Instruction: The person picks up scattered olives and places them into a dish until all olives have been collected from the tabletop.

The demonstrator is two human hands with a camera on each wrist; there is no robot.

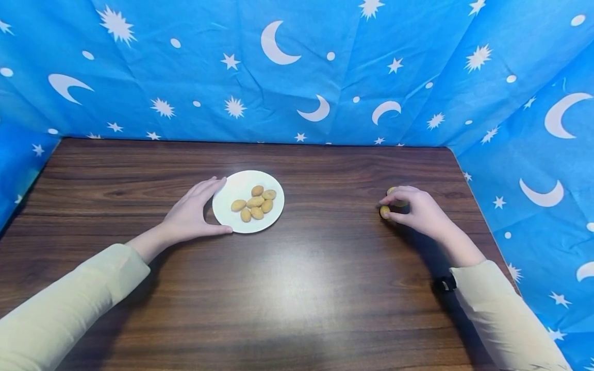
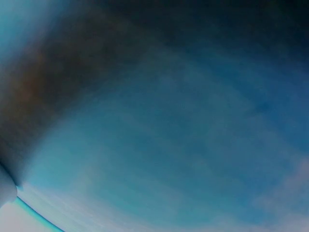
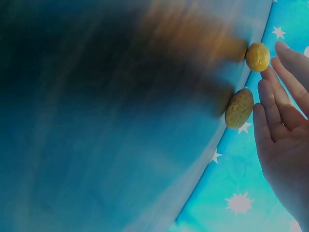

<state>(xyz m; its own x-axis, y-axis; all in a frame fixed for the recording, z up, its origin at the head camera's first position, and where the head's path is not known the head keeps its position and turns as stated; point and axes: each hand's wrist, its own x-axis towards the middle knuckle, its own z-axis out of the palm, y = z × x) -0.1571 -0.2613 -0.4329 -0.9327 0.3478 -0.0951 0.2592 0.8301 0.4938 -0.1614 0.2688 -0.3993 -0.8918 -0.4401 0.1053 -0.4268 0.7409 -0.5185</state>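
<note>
A white plate (image 1: 225, 212) sits left of centre, holding several small oval yellow-brown potato-like pieces (image 1: 254, 202). At its left rim is my left hand (image 1: 187, 211), thumb and fairly straight fingers spread apart along the edge. Far to the right, my right hand (image 1: 419, 208) pinches one such piece (image 1: 384, 212) between thumb and index finger, low over the table. Another piece (image 1: 392, 190) shows just behind the index finger, partly hidden by it. In the right wrist view, a yellow piece (image 3: 258, 57) is at the fingertips and a greener, wrinkled piece (image 3: 239, 108) lies beside the other fingers.
The dark wood-grain table (image 1: 297, 288) runs back to a blue curtain (image 1: 297, 72) with white moons and stars, which also hangs along the right side. A black band (image 1: 445, 283) shows at the right sleeve cuff. Blur fills most of the left wrist view.
</note>
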